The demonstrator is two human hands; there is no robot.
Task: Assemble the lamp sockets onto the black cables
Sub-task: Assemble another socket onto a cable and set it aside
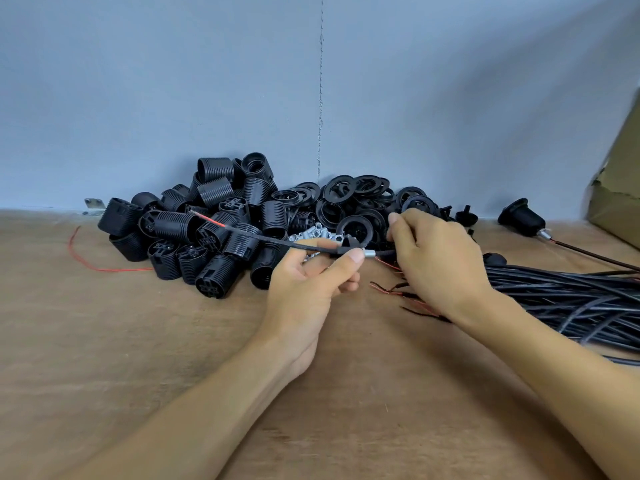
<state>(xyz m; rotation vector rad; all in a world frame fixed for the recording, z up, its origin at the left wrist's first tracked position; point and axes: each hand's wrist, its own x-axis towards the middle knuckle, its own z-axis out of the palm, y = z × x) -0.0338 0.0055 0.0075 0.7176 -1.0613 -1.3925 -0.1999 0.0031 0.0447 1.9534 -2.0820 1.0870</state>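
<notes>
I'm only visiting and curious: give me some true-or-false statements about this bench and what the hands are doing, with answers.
1. The left hand and right hand both hold one black cable. True.
2. A red wire shows at that cable's free end. True.
3. The socket shells are piled to the right of the hands. False: they lie to the left; the cable bundle is on the right.
4. The table is glass. False: it looks wooden.
</notes>
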